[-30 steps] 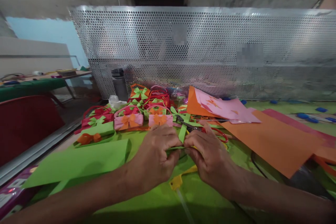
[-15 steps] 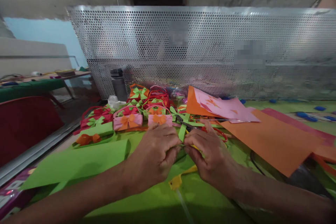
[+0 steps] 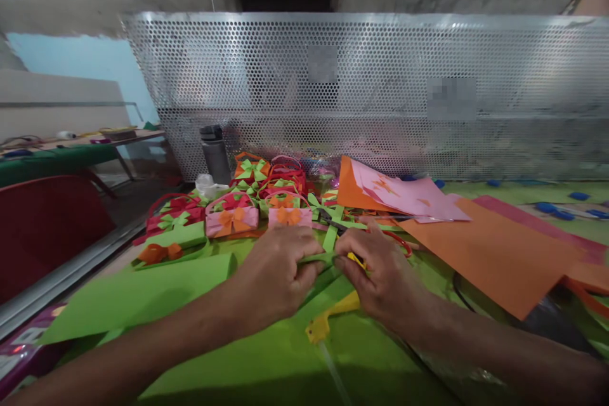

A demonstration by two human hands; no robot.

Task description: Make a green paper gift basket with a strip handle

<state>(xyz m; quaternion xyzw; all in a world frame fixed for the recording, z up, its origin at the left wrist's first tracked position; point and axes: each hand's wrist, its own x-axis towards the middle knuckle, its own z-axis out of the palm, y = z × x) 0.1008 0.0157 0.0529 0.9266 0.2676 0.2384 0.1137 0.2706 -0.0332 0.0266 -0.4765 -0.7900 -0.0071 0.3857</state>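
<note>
My left hand and my right hand meet in the middle of the table, both pinching a narrow green paper strip between fingertips. A loose green sheet lies under my left forearm. A yellow plastic tool lies on the table just below my hands. Behind my hands stand small paper baskets with bows, a pink one with an orange bow and another pink one.
Orange sheets and pink sheets spread at the right. A dark bottle stands by the perforated metal screen. Red scissors handles lie behind my right hand. A red chair is at the left.
My hands have shifted slightly away from me, still pinching the green strip. More of the yellow tool shows below them.
</note>
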